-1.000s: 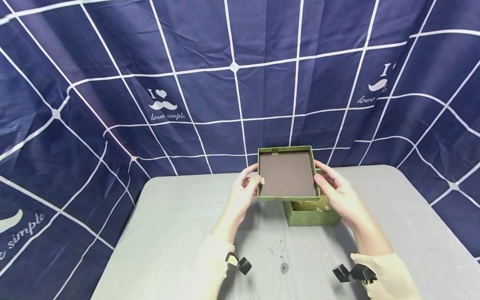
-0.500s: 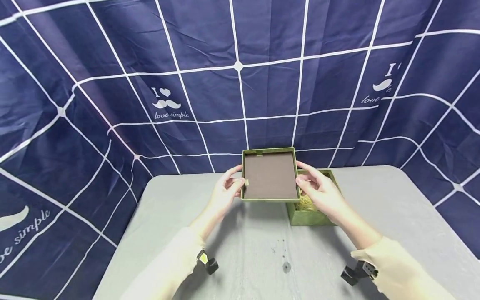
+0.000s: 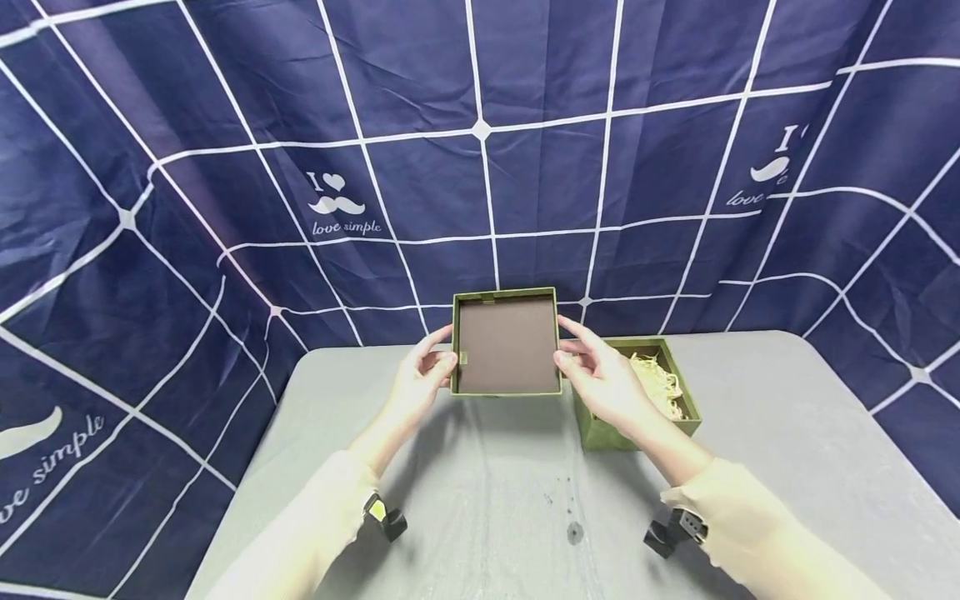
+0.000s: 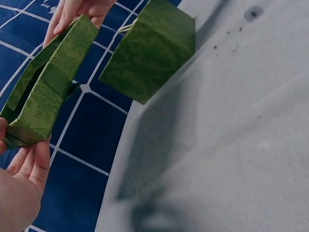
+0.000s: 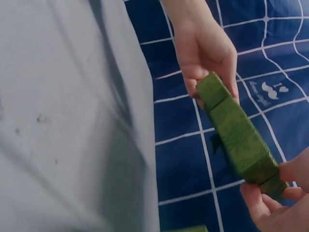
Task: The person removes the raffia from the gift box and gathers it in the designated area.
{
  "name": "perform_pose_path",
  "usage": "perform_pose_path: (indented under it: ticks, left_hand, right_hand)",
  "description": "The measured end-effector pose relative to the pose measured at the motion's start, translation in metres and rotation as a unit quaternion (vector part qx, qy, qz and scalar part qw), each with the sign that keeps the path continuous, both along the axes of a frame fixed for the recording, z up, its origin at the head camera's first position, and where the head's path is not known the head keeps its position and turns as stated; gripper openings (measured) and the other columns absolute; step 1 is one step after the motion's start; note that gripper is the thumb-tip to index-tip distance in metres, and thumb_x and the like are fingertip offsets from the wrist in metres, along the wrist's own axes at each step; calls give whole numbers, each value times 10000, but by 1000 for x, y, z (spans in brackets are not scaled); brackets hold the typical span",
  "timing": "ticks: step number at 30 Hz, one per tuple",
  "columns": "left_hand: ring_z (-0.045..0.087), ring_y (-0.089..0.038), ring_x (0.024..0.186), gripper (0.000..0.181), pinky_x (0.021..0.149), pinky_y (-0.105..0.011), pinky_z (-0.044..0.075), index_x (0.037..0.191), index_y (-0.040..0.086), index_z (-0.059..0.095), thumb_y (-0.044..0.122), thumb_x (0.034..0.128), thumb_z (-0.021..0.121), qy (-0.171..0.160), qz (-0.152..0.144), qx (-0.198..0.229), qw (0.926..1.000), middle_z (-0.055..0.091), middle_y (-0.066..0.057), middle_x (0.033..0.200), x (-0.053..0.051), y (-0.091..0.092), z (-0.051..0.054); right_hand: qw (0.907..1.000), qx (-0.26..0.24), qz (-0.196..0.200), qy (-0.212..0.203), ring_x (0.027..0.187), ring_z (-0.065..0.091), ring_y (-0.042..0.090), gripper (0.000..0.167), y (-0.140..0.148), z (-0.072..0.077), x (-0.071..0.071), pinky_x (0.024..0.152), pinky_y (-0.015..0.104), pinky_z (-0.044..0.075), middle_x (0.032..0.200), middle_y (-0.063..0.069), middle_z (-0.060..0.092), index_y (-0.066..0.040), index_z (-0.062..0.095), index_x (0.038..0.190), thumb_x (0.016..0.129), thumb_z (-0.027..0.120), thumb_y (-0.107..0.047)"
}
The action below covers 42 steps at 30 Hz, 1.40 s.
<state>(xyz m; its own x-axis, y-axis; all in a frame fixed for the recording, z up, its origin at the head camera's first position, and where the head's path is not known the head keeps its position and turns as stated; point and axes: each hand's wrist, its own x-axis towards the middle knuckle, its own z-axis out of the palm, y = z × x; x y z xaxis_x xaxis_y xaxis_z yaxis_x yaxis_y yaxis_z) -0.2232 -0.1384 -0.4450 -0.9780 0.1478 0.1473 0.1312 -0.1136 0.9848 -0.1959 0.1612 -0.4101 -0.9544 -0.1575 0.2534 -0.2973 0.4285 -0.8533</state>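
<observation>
A square green lid [image 3: 507, 343] with a brown inside is held up above the table, its hollow side facing the head camera. My left hand [image 3: 415, 380] grips its left edge, thumb on the rim and fingers behind. On the opposite edge, my right hand [image 3: 609, 385] pinches the rim the same way. In the left wrist view the lid [image 4: 57, 79] shows a patterned side with a ribbon band. Behind my right hand and forearm stands an uncovered green box [image 3: 684, 423] with pale shredded filling [image 3: 660, 385], partly hidden by that hand.
The grey table [image 3: 480, 517] has a few dark spots near its middle. A dark blue curtain [image 3: 420, 192] with white lines hangs behind it and at both sides. Each wrist carries a black strapped device.
Both hands have moved left with the lid, away from above the box. More of the box and its filling shows now. Both hands still hold the lid's edges.
</observation>
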Motion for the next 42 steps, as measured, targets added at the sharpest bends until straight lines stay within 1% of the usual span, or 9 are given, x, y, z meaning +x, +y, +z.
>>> perform_pose_path:
  ticks: [4,8,14,21,28,30,34,37,42]
  left_hand:
    - [737,-106,889,537,791,-265,602,1600,-7,505,-16,1076,621,-45,155,-23,9999,781,-173,1117,-1,-5,-5]
    - [729,-91,903,526,797,-258,594,1590,3,528,-12,1075,629,-198,322,-54,9993,790,-162,1125,-3,-7,-16]
    - [689,-72,940,487,807,-229,559,1572,-10,541,21,1091,610,-311,511,-255,9979,775,-141,1135,-5,-10,-31]
    - [677,-103,949,480,828,-224,534,1560,11,572,21,1082,621,-266,778,-886,9927,752,-238,1174,-1,-23,-45]
    - [704,-244,1056,415,896,-268,510,1513,13,626,72,1104,590,-249,1049,-1650,9804,746,-239,1228,2,-30,-58]
    - [706,-288,1060,404,880,-280,515,1502,6,635,85,1108,590,-257,1082,-1771,9779,742,-242,1228,4,-31,-61]
    - [717,-324,1081,390,886,-304,537,1481,-3,649,90,1106,601,-325,1180,-1958,9730,746,-241,1228,6,-32,-68]
    - [718,-350,1146,396,976,-388,558,1489,12,647,90,1103,599,-403,1192,-2120,9691,747,-235,1254,6,-32,-74]
    - [678,-400,1255,422,1116,-549,503,1515,8,621,74,1101,575,-493,1118,-2213,9675,728,-246,1306,7,-33,-79]
  right_hand:
    - [9998,150,-96,-129,1189,732,365,554,-13,-3,-2,1082,552,537,1414,250,689,-131,465,1664,1130,606,-173]
    - [9983,57,-246,-518,1269,676,402,557,-24,-7,-3,1113,593,495,1482,254,635,-141,425,1689,1147,547,-181]
    - [9928,-669,-506,-852,1293,641,403,532,-43,-25,-4,1122,538,470,1477,254,627,-122,446,1677,1149,514,-127]
    - [9886,-1042,-552,-932,1330,601,389,525,-60,-62,-5,1142,517,449,1463,263,596,-63,437,1668,1147,505,-90]
    - [9830,-1085,-273,-1457,1106,676,293,522,-66,-80,-8,882,328,580,1310,256,655,14,408,1653,1149,500,-82]
    - [9816,-1063,-254,-1564,1095,692,300,524,-67,-84,-9,861,320,587,1304,261,668,23,402,1652,1149,500,-84]
    - [9828,-791,-316,-1636,1235,687,382,523,-68,-93,-11,1026,448,576,1360,264,675,5,414,1655,1153,502,-115]
    - [9853,-559,-401,-1563,1304,664,427,518,-68,-100,-13,1137,549,504,1365,260,690,-14,447,1645,1147,520,-135]
    - [9863,-396,-468,-1529,1237,709,393,529,-70,-108,-15,1128,564,506,1290,223,737,-23,483,1630,1117,563,-126]
